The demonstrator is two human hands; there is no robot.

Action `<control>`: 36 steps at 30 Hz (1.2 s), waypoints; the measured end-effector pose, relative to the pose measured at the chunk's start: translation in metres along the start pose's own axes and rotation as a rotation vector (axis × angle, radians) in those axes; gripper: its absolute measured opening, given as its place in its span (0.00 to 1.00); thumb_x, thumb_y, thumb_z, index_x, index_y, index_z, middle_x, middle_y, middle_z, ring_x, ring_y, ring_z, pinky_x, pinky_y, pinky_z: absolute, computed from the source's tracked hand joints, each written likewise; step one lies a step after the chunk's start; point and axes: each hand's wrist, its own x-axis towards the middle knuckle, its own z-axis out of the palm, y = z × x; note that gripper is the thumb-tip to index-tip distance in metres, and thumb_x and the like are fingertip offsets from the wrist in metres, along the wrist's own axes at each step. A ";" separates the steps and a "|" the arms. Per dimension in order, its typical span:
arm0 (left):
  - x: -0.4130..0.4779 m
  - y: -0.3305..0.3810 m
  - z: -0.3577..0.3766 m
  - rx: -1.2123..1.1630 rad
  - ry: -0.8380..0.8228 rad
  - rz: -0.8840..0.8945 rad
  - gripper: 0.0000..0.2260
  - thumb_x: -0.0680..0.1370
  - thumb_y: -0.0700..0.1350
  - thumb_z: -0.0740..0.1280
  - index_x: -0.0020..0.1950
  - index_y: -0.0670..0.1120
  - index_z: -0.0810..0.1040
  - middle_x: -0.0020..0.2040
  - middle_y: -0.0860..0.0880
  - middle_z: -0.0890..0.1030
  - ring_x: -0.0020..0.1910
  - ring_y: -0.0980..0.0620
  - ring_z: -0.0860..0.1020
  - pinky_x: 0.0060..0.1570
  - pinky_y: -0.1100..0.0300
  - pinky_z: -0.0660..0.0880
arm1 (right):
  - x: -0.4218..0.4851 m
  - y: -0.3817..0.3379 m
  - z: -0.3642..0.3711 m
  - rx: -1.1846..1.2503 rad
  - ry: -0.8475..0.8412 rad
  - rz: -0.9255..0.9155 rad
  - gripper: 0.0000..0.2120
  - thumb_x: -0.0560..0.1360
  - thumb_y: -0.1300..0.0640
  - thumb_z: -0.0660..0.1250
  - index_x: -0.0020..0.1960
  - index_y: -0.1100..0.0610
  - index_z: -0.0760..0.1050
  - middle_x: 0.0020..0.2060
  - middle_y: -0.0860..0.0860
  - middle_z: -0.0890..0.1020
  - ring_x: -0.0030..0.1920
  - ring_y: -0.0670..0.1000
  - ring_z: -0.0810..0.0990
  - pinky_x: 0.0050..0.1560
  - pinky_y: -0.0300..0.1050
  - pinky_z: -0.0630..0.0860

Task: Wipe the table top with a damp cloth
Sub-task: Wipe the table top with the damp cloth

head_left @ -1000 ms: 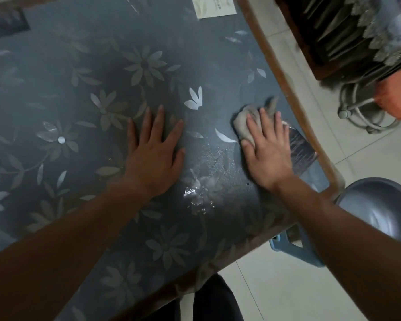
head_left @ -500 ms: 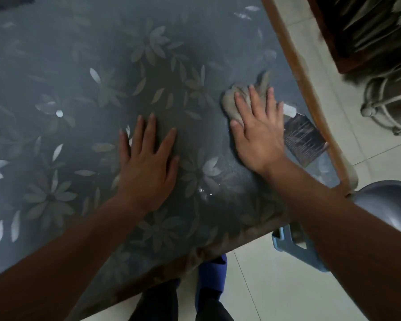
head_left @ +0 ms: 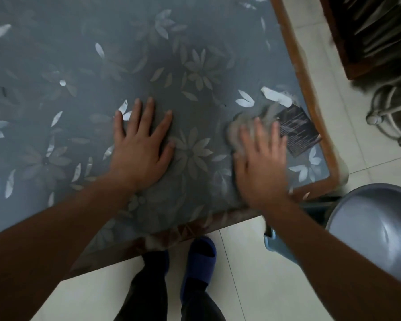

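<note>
Head view: the grey cloth [head_left: 252,122] lies bunched on the table top [head_left: 83,54] near its right-front corner, under the fingers [head_left: 247,140] of my right hand [head_left: 261,167]. That hand is flat, fingers spread, pressing the cloth down rather than pinching it (the hand and cloth are blurred, so I judge it mid-stroke). Just beside the cloth, to the right, a dark printed card [head_left: 298,130] sits under the clear floral table cover. My left hand [head_left: 140,147] is splayed flat on the cover, palm down, holding nothing; I read it as a brace. Step in hand: wiping the right-front corner. The next move calls for carrying the cloth leftward over the wide area beyond my left hand, which must lift or shift to clear the way. A blue-grey basin [head_left: 375,228] stands off the corner, below table level.
</note>
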 end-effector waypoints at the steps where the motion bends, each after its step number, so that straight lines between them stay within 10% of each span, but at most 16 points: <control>1: 0.000 0.000 0.000 0.000 0.005 -0.003 0.27 0.83 0.59 0.50 0.81 0.53 0.58 0.83 0.40 0.55 0.82 0.38 0.51 0.76 0.31 0.48 | -0.015 -0.008 0.006 -0.016 -0.038 -0.119 0.27 0.82 0.46 0.53 0.80 0.50 0.56 0.81 0.53 0.56 0.80 0.63 0.48 0.77 0.67 0.49; 4: -0.001 0.002 -0.001 0.004 0.011 -0.004 0.27 0.83 0.60 0.49 0.82 0.53 0.57 0.82 0.40 0.55 0.82 0.38 0.51 0.76 0.32 0.47 | -0.031 0.009 0.003 -0.020 -0.111 -0.308 0.27 0.82 0.46 0.54 0.80 0.49 0.55 0.81 0.52 0.56 0.81 0.60 0.47 0.78 0.66 0.47; 11: 0.001 0.002 -0.001 0.016 -0.039 -0.008 0.28 0.83 0.60 0.48 0.82 0.53 0.55 0.83 0.40 0.52 0.82 0.38 0.49 0.76 0.32 0.45 | -0.010 0.020 -0.009 0.031 0.023 0.232 0.28 0.82 0.44 0.47 0.81 0.50 0.55 0.81 0.54 0.56 0.80 0.63 0.48 0.78 0.67 0.49; 16: 0.001 0.000 -0.001 -0.003 -0.052 -0.011 0.29 0.82 0.61 0.47 0.82 0.53 0.55 0.83 0.41 0.52 0.82 0.38 0.48 0.76 0.31 0.45 | -0.041 -0.040 0.012 -0.011 -0.120 -0.395 0.27 0.81 0.46 0.54 0.79 0.49 0.57 0.80 0.52 0.58 0.80 0.62 0.50 0.78 0.66 0.48; 22: 0.002 -0.006 -0.008 -0.228 -0.046 -0.014 0.31 0.79 0.55 0.55 0.81 0.46 0.59 0.83 0.41 0.52 0.82 0.42 0.47 0.77 0.34 0.42 | 0.000 -0.026 0.000 0.089 -0.012 0.149 0.28 0.82 0.44 0.48 0.81 0.49 0.55 0.81 0.51 0.54 0.81 0.59 0.45 0.79 0.61 0.42; 29: -0.048 -0.072 -0.020 -0.069 0.120 -0.066 0.31 0.77 0.59 0.60 0.79 0.53 0.62 0.82 0.40 0.57 0.81 0.36 0.51 0.75 0.31 0.41 | -0.024 -0.055 0.000 0.171 -0.038 0.227 0.29 0.82 0.43 0.48 0.81 0.48 0.53 0.82 0.49 0.51 0.81 0.56 0.42 0.79 0.60 0.41; 36: -0.060 -0.090 -0.010 0.024 -0.022 -0.126 0.30 0.81 0.65 0.46 0.82 0.56 0.55 0.83 0.44 0.53 0.82 0.38 0.47 0.71 0.24 0.44 | -0.073 -0.151 0.032 0.018 -0.118 -0.304 0.27 0.82 0.41 0.51 0.79 0.47 0.58 0.81 0.51 0.56 0.81 0.61 0.47 0.78 0.64 0.45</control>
